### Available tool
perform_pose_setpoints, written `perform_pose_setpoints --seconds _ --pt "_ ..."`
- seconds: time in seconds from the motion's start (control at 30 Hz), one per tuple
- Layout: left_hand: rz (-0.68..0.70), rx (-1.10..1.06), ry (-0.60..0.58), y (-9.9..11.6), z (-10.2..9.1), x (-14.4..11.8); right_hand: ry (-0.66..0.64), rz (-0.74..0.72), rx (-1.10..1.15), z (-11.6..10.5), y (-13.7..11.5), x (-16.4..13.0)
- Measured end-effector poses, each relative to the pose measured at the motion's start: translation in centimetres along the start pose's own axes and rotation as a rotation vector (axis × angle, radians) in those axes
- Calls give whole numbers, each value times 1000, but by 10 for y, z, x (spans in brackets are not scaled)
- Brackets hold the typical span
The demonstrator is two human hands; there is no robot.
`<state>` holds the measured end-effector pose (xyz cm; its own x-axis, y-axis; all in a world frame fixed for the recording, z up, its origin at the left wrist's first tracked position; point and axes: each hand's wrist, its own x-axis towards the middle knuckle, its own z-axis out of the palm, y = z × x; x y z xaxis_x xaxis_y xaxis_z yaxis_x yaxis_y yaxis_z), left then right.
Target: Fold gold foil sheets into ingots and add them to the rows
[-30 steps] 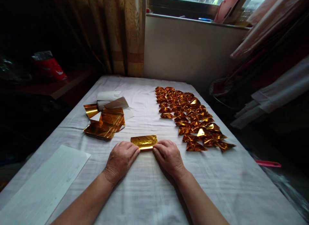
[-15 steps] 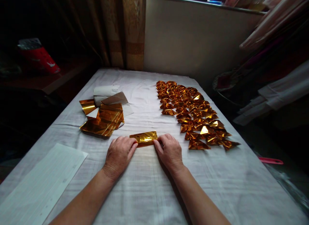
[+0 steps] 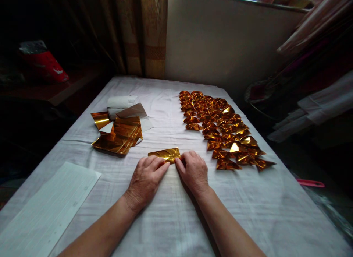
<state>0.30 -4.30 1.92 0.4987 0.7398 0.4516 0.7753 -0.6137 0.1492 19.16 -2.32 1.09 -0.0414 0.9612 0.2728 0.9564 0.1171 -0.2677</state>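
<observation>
A narrow folded strip of gold foil paper (image 3: 166, 153) lies on the white cloth in front of me. My left hand (image 3: 146, 176) is closed on its near edge, thumb pointing right along the fold. At the strip's right end, my right hand (image 3: 193, 169) pinches the corner between thumb and fingers. The fingertips hide part of the near edge. To the left is a loose stack of flat gold foil sheets (image 3: 118, 137). Several rows of folded gold foil ingots (image 3: 226, 164) stand on the right.
A white roll (image 3: 121, 101) lies behind the foil stack. A pale lined paper sheet (image 3: 55, 209) rests at the left of the cloth-covered table (image 3: 176, 220). Beyond the left edge stands a red container (image 3: 45, 65); a pink handle (image 3: 310, 183) shows off the right edge.
My left hand has slid right along the strip's near edge, toward its middle. My right hand stays at the right end. The view has shifted slightly.
</observation>
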Motion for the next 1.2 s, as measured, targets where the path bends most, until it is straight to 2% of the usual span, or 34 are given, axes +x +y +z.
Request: perform_pose_setpoints --seconds 0.23,0.4,0.5,0.6,0.7,0.73,0.93,1.2 --pt "-15 28 -77 8 1 0 26 -4 21 2 0 0" --pt "-37 31 -88 7 1 -1 86 26 167 8 10 0" --pt "-37 21 -101 6 1 -1 118 -18 296 5 15 -2" --pt "-43 11 -118 6 1 -1 162 -127 365 -3 11 -7" --pt "-55 3 -120 6 1 -1 104 -318 299 -11 0 -13" --pt "-57 0 -117 6 1 -1 74 -340 272 -12 -3 -14" --pt "-63 -28 -117 4 0 -2 -22 -329 134 -8 -4 -16" --pt "-72 19 -70 -9 -17 -10 20 -280 68 -9 3 -18"
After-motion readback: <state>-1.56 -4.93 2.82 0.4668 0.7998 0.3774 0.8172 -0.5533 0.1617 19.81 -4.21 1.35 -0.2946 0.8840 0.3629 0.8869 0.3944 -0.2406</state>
